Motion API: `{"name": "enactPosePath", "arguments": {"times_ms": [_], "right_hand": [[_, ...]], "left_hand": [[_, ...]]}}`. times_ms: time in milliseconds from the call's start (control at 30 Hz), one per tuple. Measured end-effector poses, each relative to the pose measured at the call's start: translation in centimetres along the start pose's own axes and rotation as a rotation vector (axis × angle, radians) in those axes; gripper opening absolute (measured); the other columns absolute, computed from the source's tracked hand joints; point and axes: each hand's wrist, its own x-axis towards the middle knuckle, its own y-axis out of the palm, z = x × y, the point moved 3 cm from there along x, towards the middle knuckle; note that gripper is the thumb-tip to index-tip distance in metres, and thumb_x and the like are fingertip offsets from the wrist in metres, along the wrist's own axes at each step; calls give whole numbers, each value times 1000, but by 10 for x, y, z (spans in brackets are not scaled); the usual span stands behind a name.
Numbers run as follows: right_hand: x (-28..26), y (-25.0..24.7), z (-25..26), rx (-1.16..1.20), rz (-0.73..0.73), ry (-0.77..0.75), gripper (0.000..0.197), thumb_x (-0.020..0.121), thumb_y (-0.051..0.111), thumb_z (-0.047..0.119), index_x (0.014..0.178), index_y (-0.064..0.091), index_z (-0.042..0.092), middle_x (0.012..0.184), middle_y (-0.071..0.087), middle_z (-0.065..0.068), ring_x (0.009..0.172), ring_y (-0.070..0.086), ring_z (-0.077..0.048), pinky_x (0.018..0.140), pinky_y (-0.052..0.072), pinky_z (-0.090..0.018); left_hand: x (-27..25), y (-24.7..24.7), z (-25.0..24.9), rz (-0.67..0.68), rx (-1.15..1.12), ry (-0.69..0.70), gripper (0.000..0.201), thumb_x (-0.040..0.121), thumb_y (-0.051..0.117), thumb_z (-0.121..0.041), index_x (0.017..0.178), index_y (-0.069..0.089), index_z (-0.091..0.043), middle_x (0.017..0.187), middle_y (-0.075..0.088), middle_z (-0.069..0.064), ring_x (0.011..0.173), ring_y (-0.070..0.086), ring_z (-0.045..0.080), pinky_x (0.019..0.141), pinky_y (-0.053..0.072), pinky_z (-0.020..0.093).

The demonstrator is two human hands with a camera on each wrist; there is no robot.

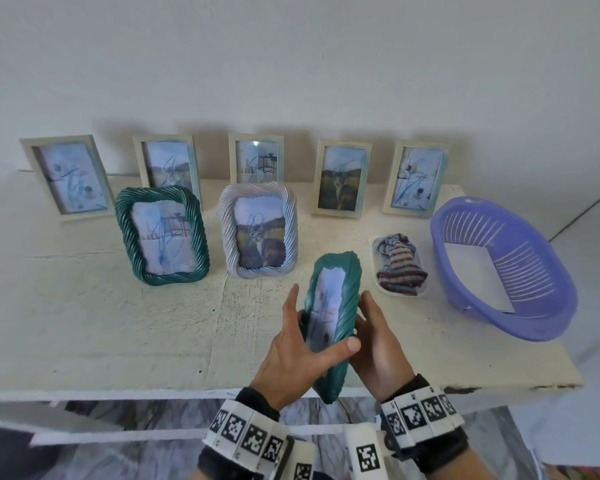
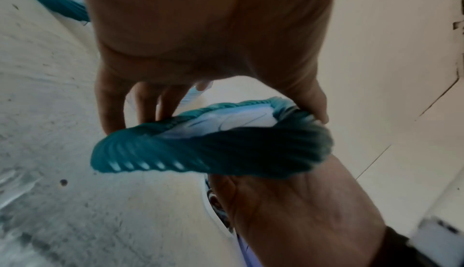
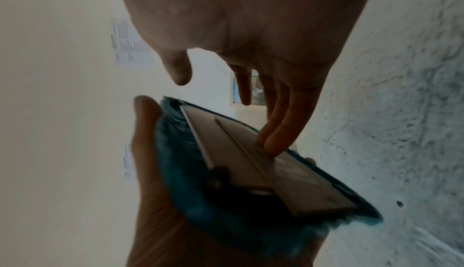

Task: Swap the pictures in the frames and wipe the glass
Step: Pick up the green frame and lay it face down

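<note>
The frame [image 1: 331, 320] held between the fingers [image 1: 291, 303] is deep teal, moulded in a twisted rope pattern; its picture is pale blue-white with thin dark scribbled lines; its back panel [image 3: 251, 158], under the right hand's fingertips [image 3: 271, 144], is plain beige. Beyond the fingers a second teal rope frame [image 1: 161, 235] shows a pale sketch scrawled in blue; the rope frame [image 1: 258, 230] beside it is silvery lilac, around a green-and-brown landscape. To the right of the fingers, the cloth [image 1: 400, 263] is striped red, grey and blue on a white tray [image 1: 374, 258]; the slotted basket [image 1: 506, 268] is lavender; the table [image 1: 84, 306] is speckled cream.
</note>
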Motion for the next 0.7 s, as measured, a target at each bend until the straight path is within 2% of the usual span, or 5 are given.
{"name": "enactPosePath", "arguments": {"times_ms": [133, 200, 267, 500, 700], "right_hand": [[4, 0, 7, -62, -84, 20, 63, 81, 60, 64, 129, 58, 23, 125, 61, -18, 112, 57, -40, 98, 42, -63], [5, -3, 14, -111, -118, -18, 52, 90, 51, 56, 122, 59, 15, 102, 69, -14, 79, 59, -33, 74, 53, -49], [6, -8, 18, -180, -156, -59, 44, 94, 47, 49, 115, 60, 13, 94, 70, -12, 65, 55, -20, 63, 48, -35], [4, -28, 19, -416, -287, -146, 20, 95, 54, 30, 108, 61, 16, 100, 67, -14, 88, 66, -24, 76, 54, -35], [9, -41, 8, -918, -284, -264, 10, 94, 57, 26, 103, 61, 26, 98, 64, 4, 90, 63, -11, 79, 56, -32]], "left_hand": [[-3, 0, 4, 69, -78, 50, 120, 50, 76, -77, 146, 11, -48, 149, 44, 4, 132, 44, 5, 109, 42, 41], [-5, -7, 6, 65, -129, 81, 112, 49, 76, -78, 142, 22, -46, 144, 49, 2, 130, 48, 5, 106, 45, 43], [-6, -18, 9, 45, -201, 107, 103, 51, 75, -77, 138, 34, -40, 137, 56, 0, 124, 54, 10, 101, 48, 41], [3, -57, 43, -238, -245, 62, 18, 85, 72, -19, 101, 68, -9, 88, 73, 10, 74, 67, 23, 61, 57, 36], [18, -57, 75, -286, 49, -39, 15, 84, 74, -14, 96, 70, -22, 77, 73, -1, 72, 71, 15, 62, 61, 31]]}}
